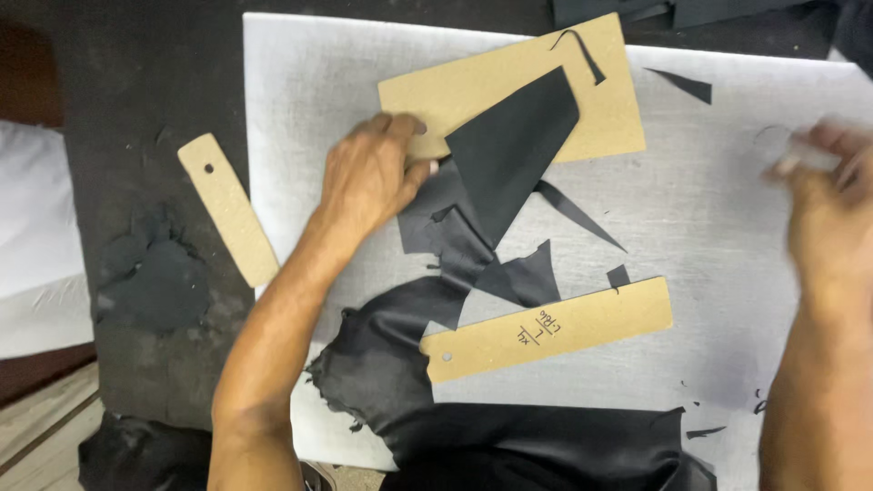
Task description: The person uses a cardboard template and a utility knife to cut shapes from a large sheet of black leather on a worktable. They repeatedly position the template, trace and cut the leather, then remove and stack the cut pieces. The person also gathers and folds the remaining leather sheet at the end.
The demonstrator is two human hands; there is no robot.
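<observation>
My left hand [368, 173] rests on the white cutting board [300, 100], fingers pressing the edge of a large brown cardboard template [473, 86] and the black fabric [509, 145] lying across it. More black fabric [400, 364] trails down toward the board's near edge. A long cardboard strip template [582, 323] with a punched hole lies across this fabric. My right hand [832, 195] is blurred at the right, above the board; whether it holds anything is unclear.
A second cardboard strip [227, 209] with a hole lies on the dark table [136, 91] left of the board. Small black fabric scraps [682, 85] lie scattered on the board. A dark pile [155, 282] sits at the left.
</observation>
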